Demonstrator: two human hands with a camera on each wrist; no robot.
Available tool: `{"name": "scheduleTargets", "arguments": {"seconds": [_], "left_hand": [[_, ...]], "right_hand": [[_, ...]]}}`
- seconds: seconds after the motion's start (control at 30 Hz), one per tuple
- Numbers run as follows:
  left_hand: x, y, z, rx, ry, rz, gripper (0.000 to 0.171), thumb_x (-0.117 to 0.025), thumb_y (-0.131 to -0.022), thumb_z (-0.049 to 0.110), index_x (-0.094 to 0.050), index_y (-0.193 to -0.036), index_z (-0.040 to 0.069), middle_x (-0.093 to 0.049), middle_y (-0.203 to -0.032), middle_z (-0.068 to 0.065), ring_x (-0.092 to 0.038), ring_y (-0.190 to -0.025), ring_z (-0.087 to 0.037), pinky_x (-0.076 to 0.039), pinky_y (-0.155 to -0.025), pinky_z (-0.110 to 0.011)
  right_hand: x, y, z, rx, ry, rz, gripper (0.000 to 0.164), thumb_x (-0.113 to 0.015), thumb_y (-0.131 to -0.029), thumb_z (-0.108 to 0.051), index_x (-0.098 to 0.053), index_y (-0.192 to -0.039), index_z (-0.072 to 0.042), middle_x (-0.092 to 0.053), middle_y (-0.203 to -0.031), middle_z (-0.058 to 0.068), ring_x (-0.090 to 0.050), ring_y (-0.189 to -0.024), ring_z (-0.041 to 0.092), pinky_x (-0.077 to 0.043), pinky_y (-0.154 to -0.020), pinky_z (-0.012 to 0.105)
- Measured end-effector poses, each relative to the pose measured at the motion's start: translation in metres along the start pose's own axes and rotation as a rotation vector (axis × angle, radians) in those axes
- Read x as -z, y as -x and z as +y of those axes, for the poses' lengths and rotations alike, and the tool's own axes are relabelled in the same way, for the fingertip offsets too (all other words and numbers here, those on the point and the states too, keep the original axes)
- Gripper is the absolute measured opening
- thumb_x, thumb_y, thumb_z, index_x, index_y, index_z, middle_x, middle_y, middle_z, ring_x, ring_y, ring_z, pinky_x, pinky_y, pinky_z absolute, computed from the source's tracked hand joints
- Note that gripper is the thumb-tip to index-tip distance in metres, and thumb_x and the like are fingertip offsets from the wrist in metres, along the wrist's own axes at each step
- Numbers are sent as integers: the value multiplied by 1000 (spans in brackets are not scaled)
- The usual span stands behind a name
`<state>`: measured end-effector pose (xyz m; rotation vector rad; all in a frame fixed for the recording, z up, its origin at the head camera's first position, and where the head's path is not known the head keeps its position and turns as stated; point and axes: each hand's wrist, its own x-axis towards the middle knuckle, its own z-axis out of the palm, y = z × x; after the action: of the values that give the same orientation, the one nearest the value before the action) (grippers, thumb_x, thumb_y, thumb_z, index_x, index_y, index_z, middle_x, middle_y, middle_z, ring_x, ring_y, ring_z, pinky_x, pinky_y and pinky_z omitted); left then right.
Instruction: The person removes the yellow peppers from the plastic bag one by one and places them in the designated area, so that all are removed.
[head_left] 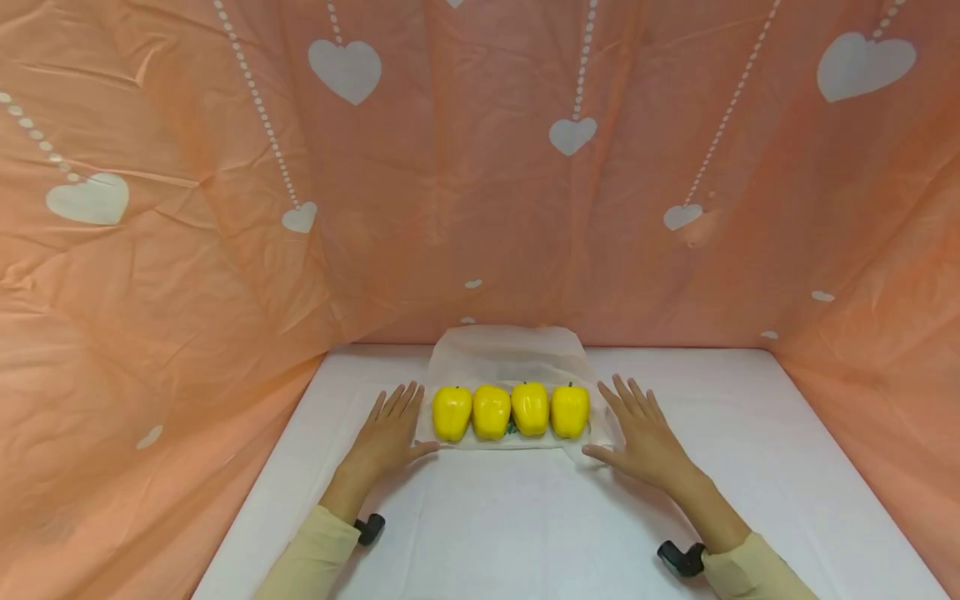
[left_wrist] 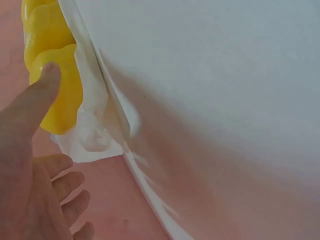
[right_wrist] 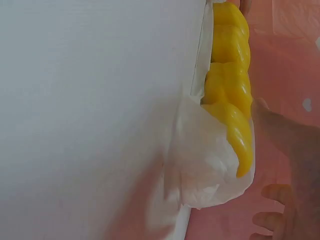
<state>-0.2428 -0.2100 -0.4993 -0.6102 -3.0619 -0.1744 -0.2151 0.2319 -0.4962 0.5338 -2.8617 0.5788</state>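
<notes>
Several yellow bell peppers stand in a row on a translucent white plastic bag, stems at the top in the head view. At the row's left end, beside the leftmost pepper, is my left hand, fingers straight and thumb stretched toward the bag's front edge. My right hand mirrors it beside the rightmost pepper, with fingers spread. Neither hand holds anything. In the right wrist view, a crumpled flap of the bag partly covers the nearest pepper. A bit of green print shows between the middle peppers.
A white cloth covers the table. Behind and at both sides hangs a peach curtain with white hearts. Black wrist cameras stick out below the left sleeve and the right sleeve.
</notes>
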Motion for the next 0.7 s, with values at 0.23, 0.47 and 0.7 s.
{"name": "scheduleTargets", "arguments": {"seconds": [0.23,0.47,0.7], "left_hand": [[-2,-5,-1,5,7,-11,103,-73,-99,54,-26,-166,-7,-28,-173,-25,-23,-162,-43,-10,-134,-60],[-2,-7,1,14,30,-14,101,-76,-98,49,-27,-166,-7,-28,-173,-26,-23,-162,-43,-11,-134,-60],[-2,-9,1,13,26,-18,99,-77,-98,46,-28,-165,-8,-29,-173,-27,-24,-162,-44,-12,-134,-60]], "right_hand": [[-6,-7,-5,23,-21,17,105,-84,-88,-53,-37,-165,0,-31,-171,29,-23,-159,52,-14,-130,69],[-12,-13,-8,10,-33,-16,103,-83,-89,-50,-35,-165,1,-31,-171,27,-22,-160,49,-14,-131,67],[-21,-20,-6,-6,-40,-26,103,-83,-90,-50,-35,-165,2,-31,-172,27,-23,-160,49,-15,-131,66]]}}
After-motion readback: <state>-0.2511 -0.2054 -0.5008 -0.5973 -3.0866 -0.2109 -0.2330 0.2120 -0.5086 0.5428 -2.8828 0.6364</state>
